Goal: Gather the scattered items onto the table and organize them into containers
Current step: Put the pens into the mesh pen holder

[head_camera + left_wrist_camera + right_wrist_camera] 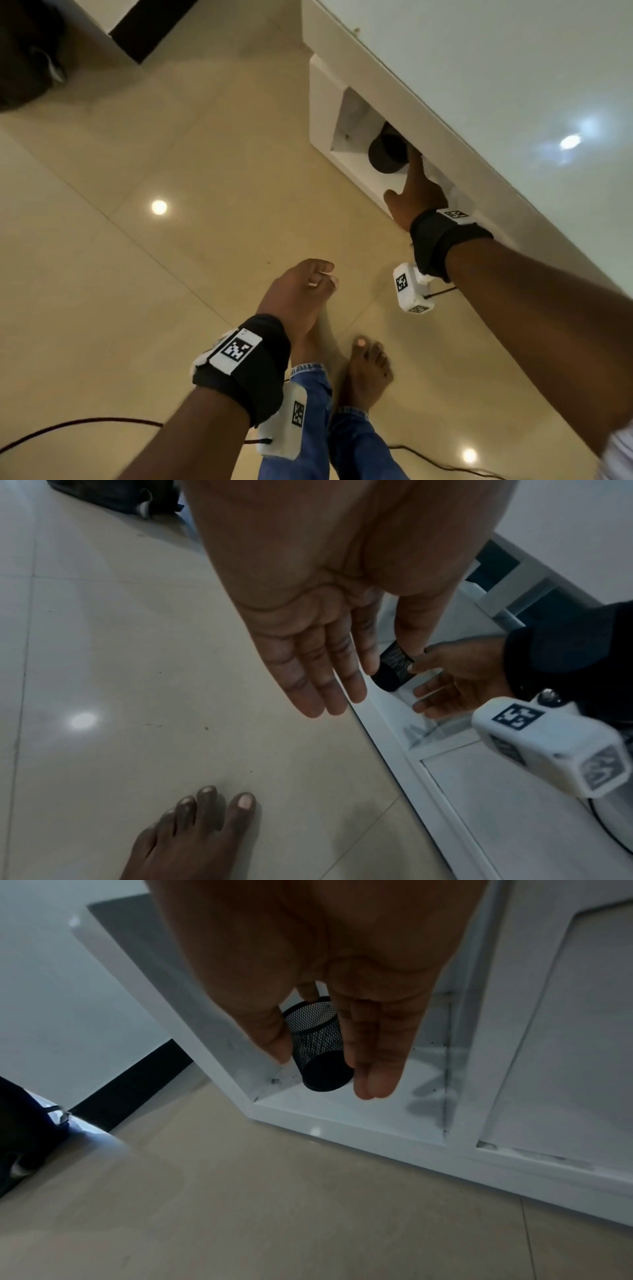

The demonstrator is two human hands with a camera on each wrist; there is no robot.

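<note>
Nearest the lens, and leftmost: left hand [298,287], idle over the floor, fingers loosely curled in the head view and fairly straight in its own wrist view, nothing in the grip. Just below it, two bare feet [368,368] and blue jean cuffs on the glossy beige floor tiles [144,154], with a thin dark cable [78,423] trailing across the tiles near the feet; probably a trip risk. Further right, right hand [416,195] reaching into a low open white cubby [349,113] at the base of the white table [496,85], thumb on one side and fingers on the other of a small black wire-mesh cylindrical cup [316,1042]; grip closing round its wall, though full contact on the far side hard to confirm. Cup on the cubby floor in the left corner, close to the side wall, seemingly tilted. Judged light and stiff, empty as far as visible, mesh giving fair friction; thin wire liable to dent under a hard squeeze, so best taken mid-body with moderate pressure or by the solid rim. Glossy white shelf likely slippery, so the cup may skid rather than lift. Dark bag [30,51] at far upper left on the floor; ceiling lights mirrored in tiles and tabletop.
</note>
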